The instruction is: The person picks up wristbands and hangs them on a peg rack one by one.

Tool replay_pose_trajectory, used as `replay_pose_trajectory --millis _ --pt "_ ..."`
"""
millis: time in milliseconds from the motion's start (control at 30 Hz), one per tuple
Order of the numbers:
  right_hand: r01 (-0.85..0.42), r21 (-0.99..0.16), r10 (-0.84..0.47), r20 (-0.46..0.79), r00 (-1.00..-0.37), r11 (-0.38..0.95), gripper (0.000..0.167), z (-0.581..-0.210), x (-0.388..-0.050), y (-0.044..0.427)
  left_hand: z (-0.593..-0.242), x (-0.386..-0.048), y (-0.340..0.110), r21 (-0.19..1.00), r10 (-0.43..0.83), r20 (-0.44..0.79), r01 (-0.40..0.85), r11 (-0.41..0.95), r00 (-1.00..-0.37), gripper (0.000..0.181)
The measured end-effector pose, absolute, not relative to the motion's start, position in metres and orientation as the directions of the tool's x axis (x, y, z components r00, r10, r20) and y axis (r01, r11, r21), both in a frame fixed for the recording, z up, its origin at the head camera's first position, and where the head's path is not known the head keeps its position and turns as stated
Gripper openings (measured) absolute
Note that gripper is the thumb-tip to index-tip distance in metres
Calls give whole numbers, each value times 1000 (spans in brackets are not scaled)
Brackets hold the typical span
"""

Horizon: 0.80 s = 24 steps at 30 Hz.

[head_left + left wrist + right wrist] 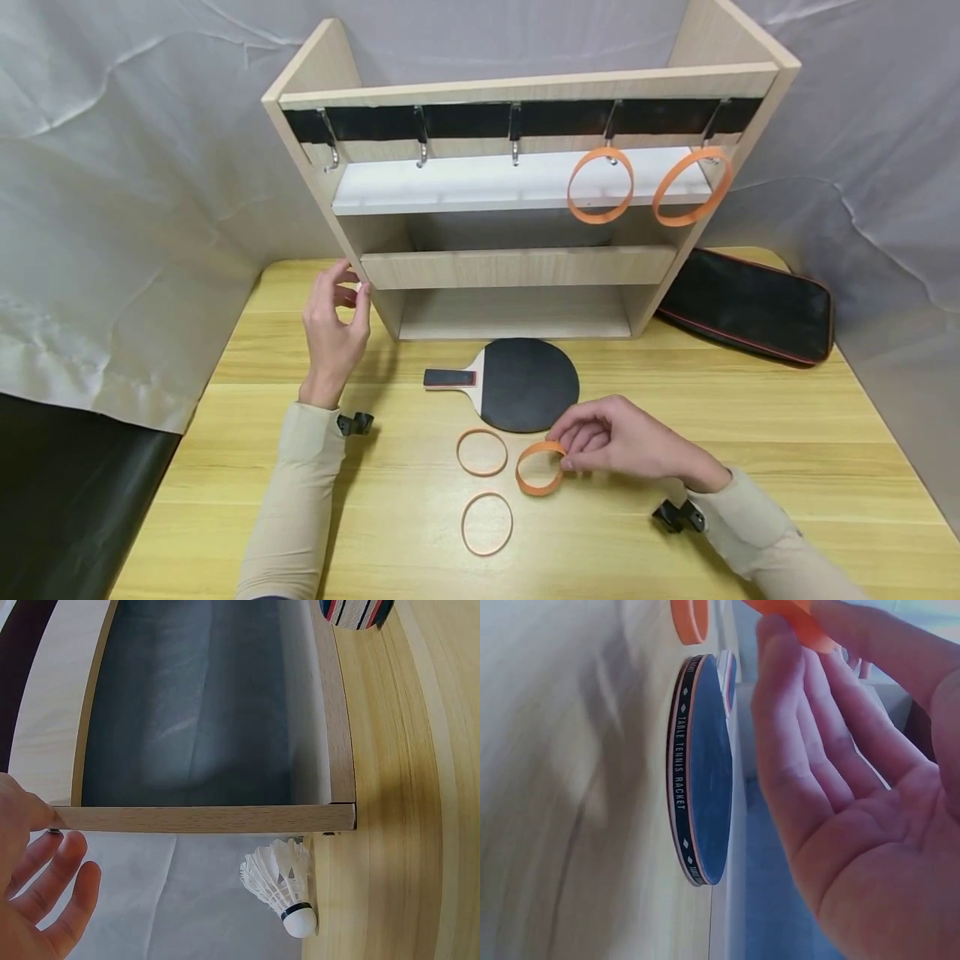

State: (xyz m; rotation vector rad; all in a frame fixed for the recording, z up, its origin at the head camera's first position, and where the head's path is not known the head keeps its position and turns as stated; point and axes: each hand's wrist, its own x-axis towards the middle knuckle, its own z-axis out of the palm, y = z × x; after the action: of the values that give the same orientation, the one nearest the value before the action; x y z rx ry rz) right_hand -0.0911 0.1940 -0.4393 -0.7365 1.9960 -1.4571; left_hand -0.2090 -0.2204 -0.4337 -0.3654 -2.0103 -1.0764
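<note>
A light wooden rack [517, 271] stands on the table, its front carrying several metal hooks [514, 146]. My left hand [335, 321] holds the front edge of its left side panel [202, 818] between thumb and fingers. With thumb and fingertips, my right hand [618, 442] pinches an orange ring [540, 469] just above the table. Two more rings, an upper ring [482, 452] and a lower ring [487, 523], lie to its left. An orange ring [600, 218] and another ring [678, 220] hang on the two rightmost hooks.
A black table tennis racket [528, 385] lies before the rack, handle to the left. Right of the rack is a black case with red piping [750, 304]. A white shuttlecock [281, 885] lies beside the left panel. Grey sheeting [150, 167] surrounds the table.
</note>
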Motion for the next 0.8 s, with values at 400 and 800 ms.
replay_pose_trajectory --millis 400,800 --pt "-141 -974 -579 15 -815 175 25 -434 -98 188 -434 -208 -220 573 -108 756 574 585 -645 32" --pt "-101 -991 -509 40 -860 92 31 -431 -101 188 -434 -209 -219 576 -126 761 573 583 -636 33"
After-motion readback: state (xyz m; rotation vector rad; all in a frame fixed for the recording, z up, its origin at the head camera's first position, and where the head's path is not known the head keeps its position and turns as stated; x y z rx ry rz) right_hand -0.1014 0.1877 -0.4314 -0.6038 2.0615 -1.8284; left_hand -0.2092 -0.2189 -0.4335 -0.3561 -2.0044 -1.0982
